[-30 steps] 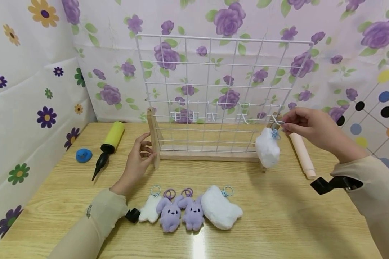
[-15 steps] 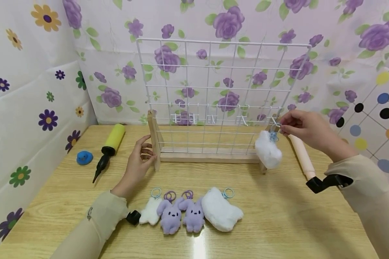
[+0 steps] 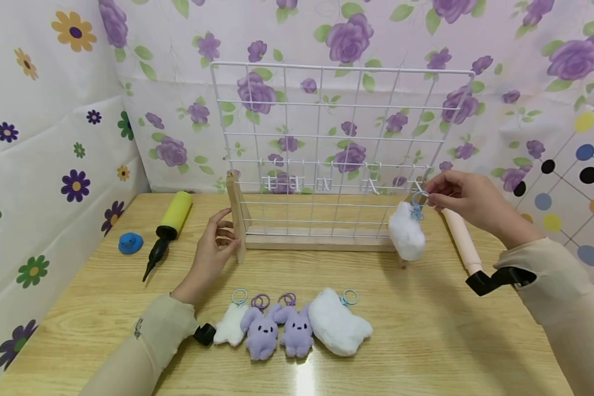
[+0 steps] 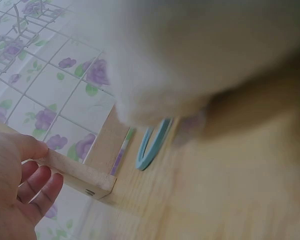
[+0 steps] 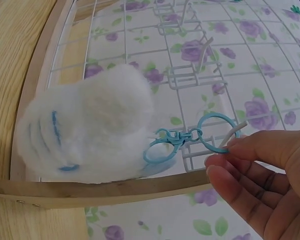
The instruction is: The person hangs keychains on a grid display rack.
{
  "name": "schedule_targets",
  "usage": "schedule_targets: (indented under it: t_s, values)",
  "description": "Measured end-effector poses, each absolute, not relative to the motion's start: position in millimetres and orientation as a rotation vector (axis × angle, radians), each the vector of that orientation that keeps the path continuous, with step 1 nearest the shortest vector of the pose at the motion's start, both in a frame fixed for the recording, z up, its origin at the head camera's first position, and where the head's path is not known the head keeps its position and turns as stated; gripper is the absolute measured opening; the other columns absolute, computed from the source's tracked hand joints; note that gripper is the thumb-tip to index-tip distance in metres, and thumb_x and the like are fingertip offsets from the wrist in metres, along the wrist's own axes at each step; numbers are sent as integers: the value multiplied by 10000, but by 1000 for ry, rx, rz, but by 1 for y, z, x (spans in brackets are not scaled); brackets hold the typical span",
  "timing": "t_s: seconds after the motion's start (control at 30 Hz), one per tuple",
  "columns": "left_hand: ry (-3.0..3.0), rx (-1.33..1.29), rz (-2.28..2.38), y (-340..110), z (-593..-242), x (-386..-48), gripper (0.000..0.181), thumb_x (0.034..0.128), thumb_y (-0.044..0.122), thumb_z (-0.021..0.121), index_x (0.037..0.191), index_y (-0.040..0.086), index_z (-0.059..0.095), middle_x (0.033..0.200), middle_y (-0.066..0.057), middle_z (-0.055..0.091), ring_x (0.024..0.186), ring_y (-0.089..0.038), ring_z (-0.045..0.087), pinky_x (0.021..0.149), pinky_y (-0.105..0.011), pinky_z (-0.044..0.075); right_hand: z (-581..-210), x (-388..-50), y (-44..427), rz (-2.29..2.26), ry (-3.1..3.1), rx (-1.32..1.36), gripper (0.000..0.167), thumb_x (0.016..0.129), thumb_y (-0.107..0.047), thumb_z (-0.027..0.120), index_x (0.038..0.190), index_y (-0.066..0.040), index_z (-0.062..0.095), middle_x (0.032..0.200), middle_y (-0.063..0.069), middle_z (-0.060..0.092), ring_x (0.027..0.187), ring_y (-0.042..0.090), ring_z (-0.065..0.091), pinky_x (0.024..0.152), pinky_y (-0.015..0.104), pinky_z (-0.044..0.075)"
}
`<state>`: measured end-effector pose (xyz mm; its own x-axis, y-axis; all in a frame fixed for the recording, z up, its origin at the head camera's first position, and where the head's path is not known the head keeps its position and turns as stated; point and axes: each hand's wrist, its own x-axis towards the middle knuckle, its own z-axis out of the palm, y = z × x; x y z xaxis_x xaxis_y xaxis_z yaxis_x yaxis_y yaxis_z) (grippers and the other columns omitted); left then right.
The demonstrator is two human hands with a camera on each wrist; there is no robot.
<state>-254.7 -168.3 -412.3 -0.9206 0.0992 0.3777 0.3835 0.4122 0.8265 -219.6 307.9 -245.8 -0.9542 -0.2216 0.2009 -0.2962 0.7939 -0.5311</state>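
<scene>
My right hand (image 3: 467, 201) pinches the light blue key ring (image 5: 206, 116) of a fluffy white plush keychain (image 3: 407, 231) at the grid's right end. In the right wrist view the ring lies around a white wire hook (image 5: 235, 132), its tip showing past the ring. The plush hangs down in front of the right wooden leg. At the other end, my left hand (image 3: 212, 242) holds the left wooden leg (image 3: 235, 217) of the stand, thumb on the near side and fingers behind. The white wire grid (image 3: 336, 118) stands upright in this wooden base (image 3: 317, 243).
On the table (image 3: 416, 352) near me lie two purple rabbit plush keychains (image 3: 262, 335), a small white plush (image 3: 230, 324) and a larger one (image 3: 339, 324). A yellow pump (image 3: 175, 212) and blue toy (image 3: 130, 242) lie left, a pale tube (image 3: 460, 239) right. Several hooks (image 3: 324, 184) hang along the grid.
My right hand has shifted slightly left with the ring, and the plush has swung a little. My left hand stays on the stand. The head view has tilted slightly.
</scene>
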Motion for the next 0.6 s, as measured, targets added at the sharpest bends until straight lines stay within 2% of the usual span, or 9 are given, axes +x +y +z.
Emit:
schedule_targets:
  t_s: [0.2, 0.33, 0.57, 0.6]
  values:
    - [-2408, -424, -1503, -161, -394, -240, 676, 874, -80, 622, 1459, 67, 315, 1170, -238, 539, 959, -332, 570, 796, -231, 483, -246, -216, 312, 808, -2820, 447, 176, 939, -147, 621, 1073, -35, 646, 923, 125, 690, 668, -19, 613, 619, 152, 505]
    - [-2417, -441, -1477, -158, -384, -232, 655, 874, -88, 615, 1445, 21, 313, 1150, -259, 533, 937, -335, 570, 788, -239, 490, -245, -214, 314, 832, -2782, 469, 168, 946, -136, 608, 1068, -25, 645, 917, 116, 692, 683, -27, 614, 620, 152, 506]
    - [-2420, -417, -1490, -164, -402, -247, 691, 879, -63, 627, 1469, 88, 302, 1180, -231, 529, 967, -337, 572, 820, -344, 506, -240, -207, 311, 861, -2738, 411, 141, 938, -159, 625, 1051, -84, 661, 841, -206, 640, 698, -12, 623, 632, 150, 501]
    - [-2414, -422, -1490, -165, -406, -249, 693, 880, -54, 631, 1471, 103, 304, 1182, -223, 532, 967, -330, 574, 821, -347, 506, -239, -206, 310, 863, -2727, 411, 143, 937, -163, 626, 1053, -87, 662, 837, -216, 641, 701, -9, 625, 635, 150, 499]
